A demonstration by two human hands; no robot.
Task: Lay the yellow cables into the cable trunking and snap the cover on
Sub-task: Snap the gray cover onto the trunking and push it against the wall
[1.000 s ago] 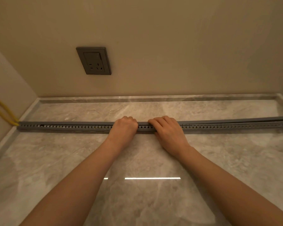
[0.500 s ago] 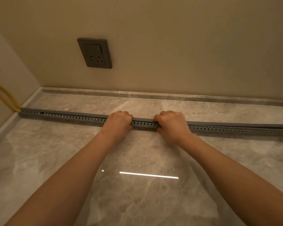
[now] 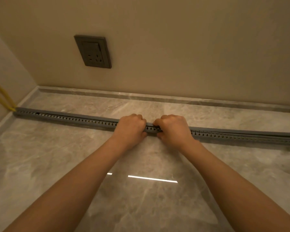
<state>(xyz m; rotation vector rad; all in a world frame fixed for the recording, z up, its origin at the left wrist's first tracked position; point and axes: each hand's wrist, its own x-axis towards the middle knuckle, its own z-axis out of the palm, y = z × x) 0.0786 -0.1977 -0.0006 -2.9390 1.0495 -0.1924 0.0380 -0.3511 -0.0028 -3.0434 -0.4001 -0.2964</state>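
Cable trunking (image 3: 70, 117), grey with a slotted near wall, lies across the marble floor (image 3: 57, 156) from the left corner, where the yellow cables (image 3: 4, 96) enter its end, to the right edge, its cover (image 3: 241, 131) sitting slightly proud on the right stretch. Both forearms reach straight forward to its middle, where the left hand (image 3: 131, 128) and right hand (image 3: 175, 128) sit close side by side, fingers curled over the cover and thumbs on the near wall, gripping the trunking. A dark wall socket (image 3: 93, 51) is behind.
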